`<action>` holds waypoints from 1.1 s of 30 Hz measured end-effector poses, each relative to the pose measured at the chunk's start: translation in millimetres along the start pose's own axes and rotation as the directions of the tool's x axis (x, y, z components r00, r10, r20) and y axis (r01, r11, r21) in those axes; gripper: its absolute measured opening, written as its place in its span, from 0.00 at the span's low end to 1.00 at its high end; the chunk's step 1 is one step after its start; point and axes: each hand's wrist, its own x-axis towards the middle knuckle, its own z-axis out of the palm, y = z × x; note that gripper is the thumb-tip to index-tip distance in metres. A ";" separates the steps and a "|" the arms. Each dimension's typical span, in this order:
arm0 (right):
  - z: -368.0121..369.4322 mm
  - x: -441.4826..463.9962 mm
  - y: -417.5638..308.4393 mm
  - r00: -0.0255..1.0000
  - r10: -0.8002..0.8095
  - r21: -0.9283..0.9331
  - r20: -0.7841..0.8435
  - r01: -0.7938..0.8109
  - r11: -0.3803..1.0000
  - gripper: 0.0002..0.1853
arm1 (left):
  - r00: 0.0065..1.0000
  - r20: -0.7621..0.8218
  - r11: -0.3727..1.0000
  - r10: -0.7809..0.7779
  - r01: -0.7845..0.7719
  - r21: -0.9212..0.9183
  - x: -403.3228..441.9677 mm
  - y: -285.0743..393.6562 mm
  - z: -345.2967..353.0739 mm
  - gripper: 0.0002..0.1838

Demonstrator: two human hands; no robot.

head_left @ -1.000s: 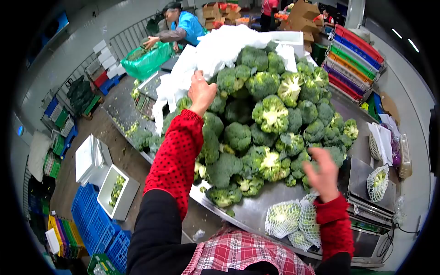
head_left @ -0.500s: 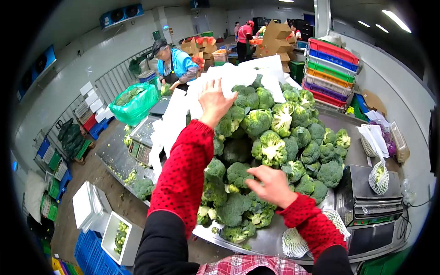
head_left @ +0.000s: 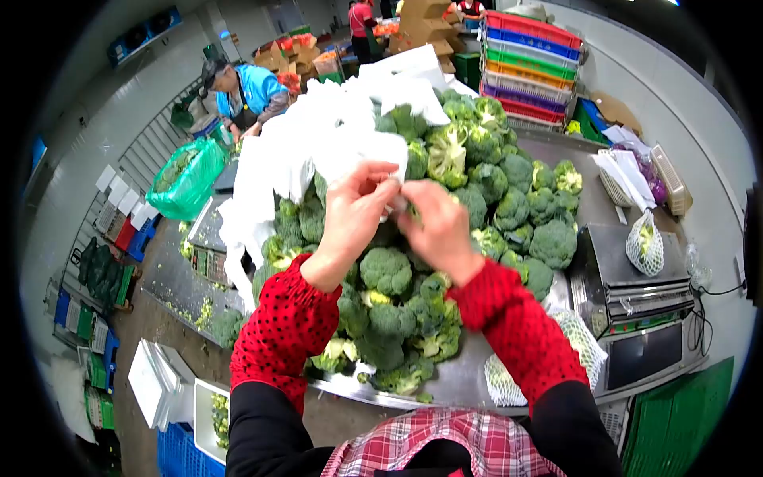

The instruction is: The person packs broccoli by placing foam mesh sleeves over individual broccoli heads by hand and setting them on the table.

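Note:
A large heap of broccoli (head_left: 387,271) covers the metal table in front of me. White sheeting (head_left: 342,135) lies over its far left part, and one flap reaches down to my hands. My left hand (head_left: 355,216) pinches the edge of this flap above the middle of the heap. Close against it, my right hand (head_left: 437,230) has its fingers curled in at the same spot, slightly blurred. What lies between its fingertips is hidden.
A scale (head_left: 628,270) stands at the right with a netted broccoli head (head_left: 644,245) on it. White foam nets (head_left: 509,381) lie at the near edge. Stacked crates (head_left: 531,67) rise behind. A co-worker (head_left: 242,91) stands beyond a green bag (head_left: 187,179) at left.
My left hand has come down from the sheeting and closed. My right hand has risen to meet it. A white flap now hangs over the heap's middle, and the view has shifted.

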 end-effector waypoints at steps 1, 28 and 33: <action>7.5 0.2 14.7 0.999 0.039 0.020 0.015 -0.039 0.999 0.13 | 1.000 -0.014 1.000 0.018 -0.018 -0.013 0.9 -4.4 0.4 0.13; -120.0 -194.6 -66.6 0.792 0.565 0.098 0.230 -0.596 0.797 0.12 | 0.852 0.096 0.724 -0.514 0.492 -0.483 -239.7 -86.7 107.9 0.16; -117.7 -198.0 -68.0 0.822 0.507 0.043 0.258 -0.534 0.844 0.10 | 0.702 0.161 0.573 -0.693 0.673 -0.469 -248.6 -86.6 91.4 0.11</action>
